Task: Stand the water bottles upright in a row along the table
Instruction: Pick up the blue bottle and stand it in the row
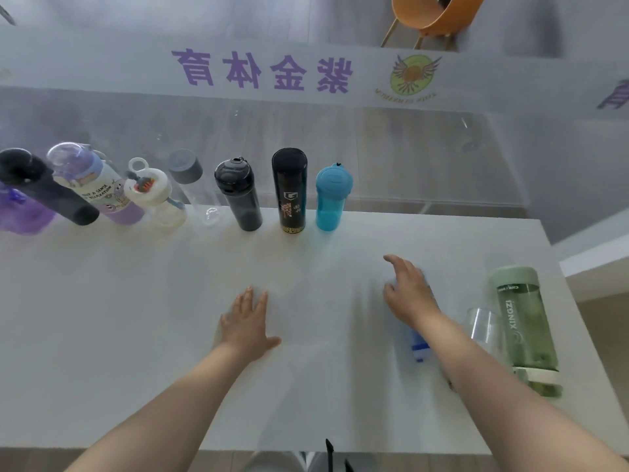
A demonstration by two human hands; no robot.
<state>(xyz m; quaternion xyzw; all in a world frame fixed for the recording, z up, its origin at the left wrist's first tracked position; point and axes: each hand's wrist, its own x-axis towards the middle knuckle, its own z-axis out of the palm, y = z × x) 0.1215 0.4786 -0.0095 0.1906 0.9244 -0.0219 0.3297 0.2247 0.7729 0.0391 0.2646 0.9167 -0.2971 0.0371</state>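
— Nearest the lens: two bare forearms reaching out over the white table [102, 335]. Left hand [247, 323] flat, palm down, fingers spread, thumb out to the side, holding nothing.

— And the right hand [408, 294]?

— Blurred. Fingers curled downward over a clear bottle with a blue cap [418, 345] lying under the wrist and forearm. Cannot tell whether gripped or only covered.

— Beyond the right arm, to the outside?

— Lying on its side just right of the forearm, a green bottle [526, 332], pale green cap pointing away, lettering "XINGZI" along the body. Between it and the arm, a clear glass-like piece [481, 327], too blurred to name.

— Farther out, ahead of the hands?

— Upright row along the far edge. Ahead, between the two hands: turquoise bottle [330, 199]. Left of that: tall black cylinder bottle [291, 190], then dark grey flip-top bottle [238, 195] ahead of the left hand. Further left: clear bottle with grey cap [192, 185], white-lidded bottle with a ring handle [153, 195], lilac printed bottle [98, 185], matte black bottle [41, 185], and a purple bottle [23, 216] at the frame edge, half hidden.

— Past the table?

— Frosted glass panel with purple lettering [262, 69] and a winged emblem [413, 74]; orange chair [435, 15] behind it.
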